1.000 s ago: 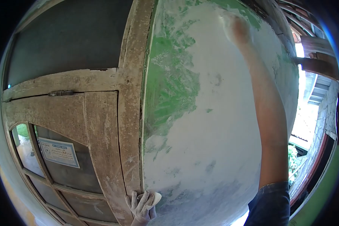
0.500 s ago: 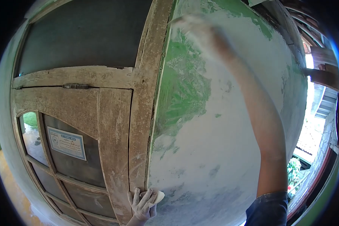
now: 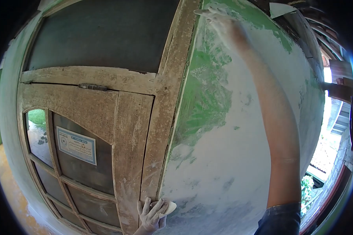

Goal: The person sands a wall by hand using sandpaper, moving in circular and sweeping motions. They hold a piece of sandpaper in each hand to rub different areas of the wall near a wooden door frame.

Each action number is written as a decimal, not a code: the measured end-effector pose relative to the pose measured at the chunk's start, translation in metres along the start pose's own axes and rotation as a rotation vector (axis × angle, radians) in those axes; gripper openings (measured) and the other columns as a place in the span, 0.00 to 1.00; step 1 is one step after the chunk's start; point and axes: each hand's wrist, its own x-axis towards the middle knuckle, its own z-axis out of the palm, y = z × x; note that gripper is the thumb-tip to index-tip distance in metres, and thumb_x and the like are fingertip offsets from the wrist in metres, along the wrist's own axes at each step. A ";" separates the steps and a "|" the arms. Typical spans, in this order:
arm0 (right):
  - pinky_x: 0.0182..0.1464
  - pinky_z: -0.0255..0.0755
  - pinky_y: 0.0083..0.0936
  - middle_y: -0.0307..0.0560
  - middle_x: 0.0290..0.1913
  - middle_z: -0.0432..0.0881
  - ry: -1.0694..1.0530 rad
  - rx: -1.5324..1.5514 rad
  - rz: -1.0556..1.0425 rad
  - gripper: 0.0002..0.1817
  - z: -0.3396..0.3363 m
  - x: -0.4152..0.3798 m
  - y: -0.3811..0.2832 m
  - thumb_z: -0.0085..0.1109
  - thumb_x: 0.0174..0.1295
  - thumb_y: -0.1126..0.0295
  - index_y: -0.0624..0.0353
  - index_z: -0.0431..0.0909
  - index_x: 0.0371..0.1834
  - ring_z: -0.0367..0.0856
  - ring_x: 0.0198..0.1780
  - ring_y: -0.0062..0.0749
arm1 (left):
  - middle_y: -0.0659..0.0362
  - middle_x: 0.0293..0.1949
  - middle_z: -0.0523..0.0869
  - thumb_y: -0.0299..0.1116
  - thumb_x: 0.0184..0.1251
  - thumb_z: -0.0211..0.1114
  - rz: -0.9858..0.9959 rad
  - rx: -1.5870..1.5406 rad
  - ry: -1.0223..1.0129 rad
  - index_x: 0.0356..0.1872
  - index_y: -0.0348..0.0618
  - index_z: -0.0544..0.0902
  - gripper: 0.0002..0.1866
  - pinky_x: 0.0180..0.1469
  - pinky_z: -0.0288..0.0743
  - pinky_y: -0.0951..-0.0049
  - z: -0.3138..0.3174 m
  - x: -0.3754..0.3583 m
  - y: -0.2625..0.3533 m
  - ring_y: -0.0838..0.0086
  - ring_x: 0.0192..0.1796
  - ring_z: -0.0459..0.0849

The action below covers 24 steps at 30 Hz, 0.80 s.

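My right hand is raised high against the wall, at its edge beside the wooden door frame. Its fingers are pressed together, with a thin pale tip sticking out towards the frame. Blur hides what that tip belongs to. Low down, my left hand, dusted white, rests against the foot of the same frame. It grips a pale, rounded flat piece, partly hidden behind the fingers. Whitish coating covers much of the wall, and green paint shows through near the frame and along the top.
A worn wooden door with glass panes and a metal bolt stands to the left. One pane bears a printed sticker. At the right are roof timbers, bright daylight and a leafy plant.
The view has shifted, so door and wall appear farther right. My right hand remains at the wall's upper edge, less blurred now. My left hand still holds the pale piece low by the frame.
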 end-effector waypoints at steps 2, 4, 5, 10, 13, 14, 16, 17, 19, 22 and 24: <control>0.33 0.83 0.21 0.42 0.55 0.80 -0.179 -0.069 0.260 0.09 -0.014 -0.006 0.017 0.49 0.65 0.77 0.58 0.80 0.43 0.83 0.43 0.37 | 0.60 0.54 0.82 0.38 0.63 0.55 0.001 0.010 0.008 0.47 0.52 0.82 0.13 0.69 0.41 0.41 -0.002 0.000 0.000 0.46 0.67 0.65; 0.44 0.82 0.29 0.43 0.56 0.79 -0.098 -0.345 0.216 0.11 -0.018 -0.007 0.051 0.48 0.67 0.69 0.54 0.80 0.47 0.83 0.44 0.37 | 0.61 0.54 0.82 0.39 0.63 0.56 -0.018 -0.029 0.001 0.46 0.52 0.82 0.13 0.69 0.42 0.40 -0.002 0.000 0.000 0.47 0.68 0.65; 0.44 0.82 0.29 0.43 0.56 0.79 -0.093 -0.345 0.212 0.11 -0.016 -0.006 0.054 0.48 0.67 0.69 0.54 0.80 0.47 0.83 0.44 0.37 | 0.61 0.54 0.82 0.39 0.63 0.56 -0.019 -0.028 0.007 0.46 0.52 0.82 0.13 0.69 0.42 0.40 -0.002 -0.001 0.000 0.47 0.68 0.65; 0.48 0.77 0.37 0.49 0.52 0.80 -0.211 -0.148 0.245 0.15 -0.019 0.010 0.013 0.49 0.67 0.65 0.46 0.78 0.54 0.82 0.45 0.46 | 0.61 0.54 0.82 0.39 0.63 0.56 0.002 0.021 -0.002 0.46 0.53 0.82 0.13 0.68 0.42 0.40 -0.002 -0.001 0.000 0.49 0.68 0.64; 0.45 0.77 0.36 0.52 0.52 0.80 0.011 0.087 0.091 0.14 -0.016 0.001 0.007 0.48 0.67 0.68 0.46 0.79 0.53 0.80 0.47 0.49 | 0.61 0.54 0.82 0.38 0.63 0.57 -0.003 0.032 -0.020 0.47 0.54 0.82 0.13 0.68 0.42 0.41 -0.004 -0.001 0.000 0.49 0.69 0.63; 0.45 0.77 0.36 0.52 0.52 0.80 0.014 0.088 0.093 0.14 -0.020 -0.002 0.021 0.48 0.67 0.68 0.46 0.79 0.53 0.80 0.47 0.49 | 0.61 0.54 0.82 0.38 0.63 0.57 -0.002 0.035 -0.020 0.47 0.54 0.82 0.13 0.68 0.42 0.41 -0.005 -0.001 -0.001 0.49 0.69 0.63; 0.47 0.76 0.37 0.52 0.53 0.79 -0.261 -0.197 0.345 0.15 -0.030 -0.010 0.066 0.49 0.67 0.64 0.47 0.79 0.53 0.80 0.49 0.47 | 0.61 0.54 0.82 0.38 0.63 0.57 -0.023 -0.021 -0.019 0.47 0.53 0.83 0.14 0.68 0.41 0.40 -0.003 -0.001 -0.001 0.50 0.69 0.63; 0.47 0.76 0.37 0.52 0.53 0.79 -0.261 -0.199 0.343 0.15 -0.032 -0.011 0.068 0.49 0.67 0.64 0.47 0.79 0.53 0.80 0.49 0.47 | 0.61 0.54 0.82 0.38 0.63 0.57 -0.023 -0.022 -0.016 0.47 0.53 0.83 0.14 0.68 0.41 0.40 -0.003 -0.001 -0.002 0.50 0.69 0.63; 0.49 0.76 0.39 0.51 0.48 0.82 -0.271 -0.341 0.524 0.14 -0.037 -0.013 0.066 0.47 0.66 0.66 0.53 0.80 0.49 0.82 0.44 0.46 | 0.61 0.55 0.82 0.38 0.63 0.57 -0.010 -0.012 -0.013 0.47 0.53 0.83 0.14 0.68 0.41 0.40 -0.003 -0.001 -0.002 0.50 0.69 0.64; 0.49 0.74 0.41 0.53 0.46 0.81 -0.098 -0.343 0.120 0.15 -0.033 -0.015 0.041 0.47 0.66 0.64 0.56 0.79 0.49 0.81 0.46 0.47 | 0.62 0.54 0.82 0.39 0.63 0.57 -0.006 -0.017 -0.002 0.46 0.54 0.83 0.13 0.68 0.41 0.40 -0.003 -0.002 -0.002 0.49 0.68 0.64; 0.53 0.71 0.39 0.53 0.48 0.81 -0.156 -0.261 0.256 0.16 -0.041 -0.013 0.021 0.48 0.66 0.62 0.55 0.78 0.52 0.79 0.50 0.47 | 0.62 0.54 0.82 0.39 0.63 0.57 -0.008 -0.009 -0.008 0.46 0.54 0.83 0.13 0.69 0.41 0.40 -0.003 -0.001 -0.001 0.49 0.68 0.65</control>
